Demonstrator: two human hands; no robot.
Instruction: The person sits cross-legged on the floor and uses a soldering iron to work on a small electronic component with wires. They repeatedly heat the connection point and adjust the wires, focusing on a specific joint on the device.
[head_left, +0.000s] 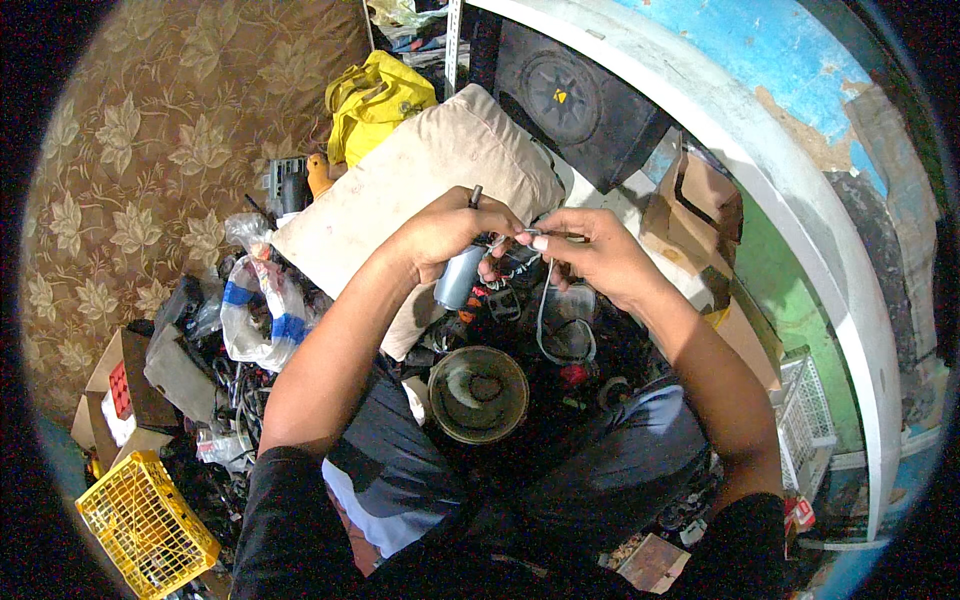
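Observation:
Both my hands meet above my lap, fingertips almost touching. My left hand is closed around a smooth grey metal cylinder, which hangs tilted below the palm. A short dark rod sticks up between its fingers. My right hand pinches the upper end of a thin pale cable close to the left fingertips. A slender dark piece lies along the right fingers; its kind is unclear. The cable drops and curls into a loop below. Fingers hide the small part where the hands meet.
Below my hands stands a round metal tin between my knees. A beige cushion lies ahead, with a black speaker box behind it. Tangled parts crowd the left, beside a yellow basket. Cardboard boxes stand right.

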